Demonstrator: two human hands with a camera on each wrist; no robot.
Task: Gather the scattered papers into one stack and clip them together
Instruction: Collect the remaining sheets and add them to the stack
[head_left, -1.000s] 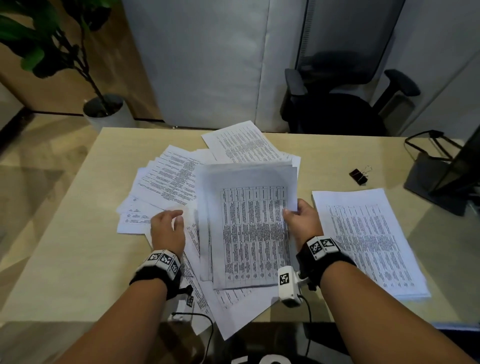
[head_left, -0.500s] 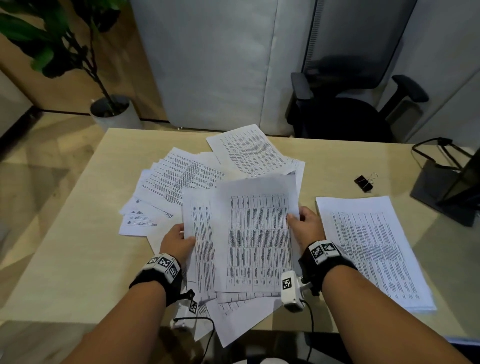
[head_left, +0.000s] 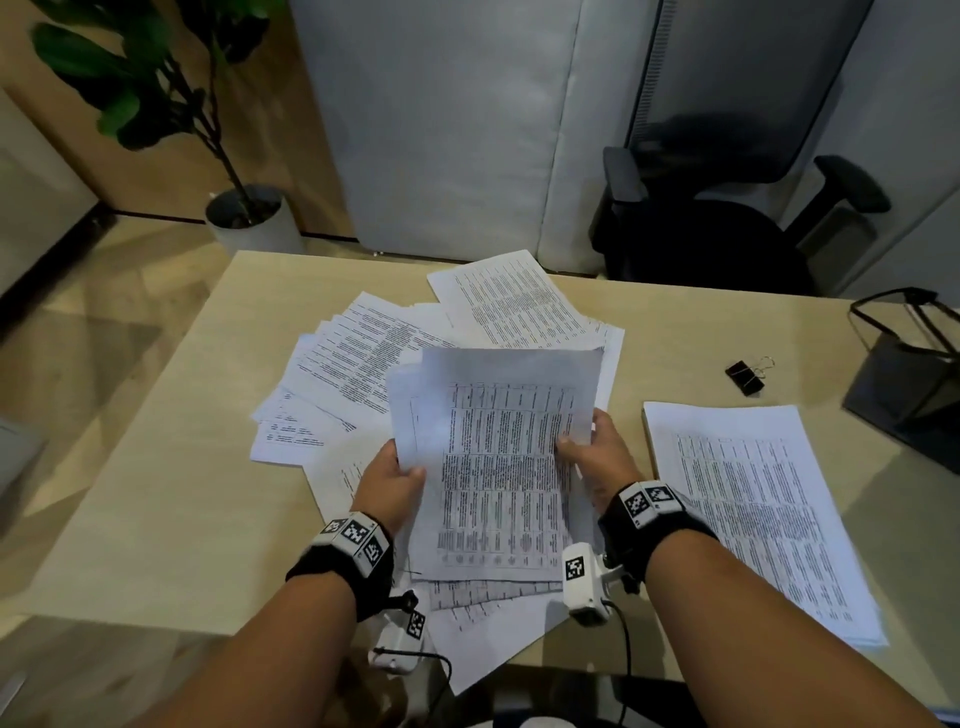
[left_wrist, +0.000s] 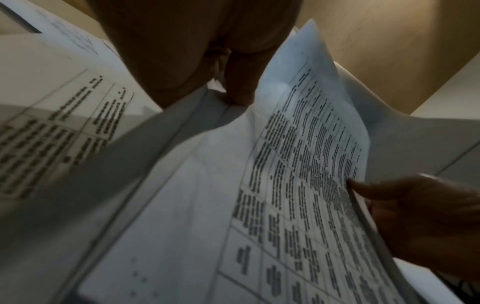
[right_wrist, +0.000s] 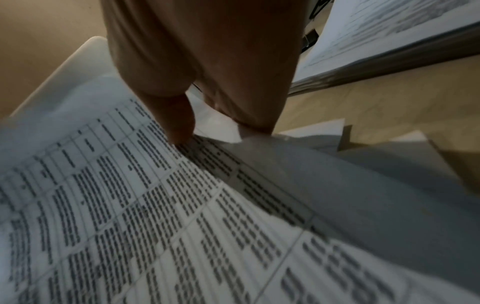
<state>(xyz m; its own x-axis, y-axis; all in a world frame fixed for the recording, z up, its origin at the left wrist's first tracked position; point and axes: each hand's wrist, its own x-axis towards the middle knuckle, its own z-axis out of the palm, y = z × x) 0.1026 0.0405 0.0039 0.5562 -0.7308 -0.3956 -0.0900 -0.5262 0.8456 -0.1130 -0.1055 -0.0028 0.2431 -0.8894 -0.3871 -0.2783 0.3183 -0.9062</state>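
1. The wooden table (head_left: 156, 519) fills the lower head view, its far edge at 12 o'clock.
2. Beyond that edge, a black office chair (head_left: 717, 228) stands at 1 o'clock and a potted plant (head_left: 249, 218) at 11 o'clock.
3. A black stand (head_left: 904, 384) sits on the table at 3 o'clock.
4. A neat stack of printed papers (head_left: 763, 514) lies flat on the table at 4 o'clock, well apart from the stand.
5. Scattered papers (head_left: 363, 358) fan out overlapping from the table's middle toward 10 and 12 o'clock, with more sheets poking out at 6 o'clock.
6. A small sheaf of printed sheets (head_left: 498, 467) is held up off the table at the centre, over the scattered papers, its table of text facing the camera.
7. The right hand (head_left: 597, 462) grips the sheaf's right edge, thumb on the printed face and fingers behind.
8. The left hand (head_left: 389, 483) pinches the sheaf's left edge, thumb on top; the wrist view shows the fingers underneath.
9. A black binder clip (head_left: 745, 375) lies on the bare table at 2 o'clock, between the stand and the scattered papers, touching neither.
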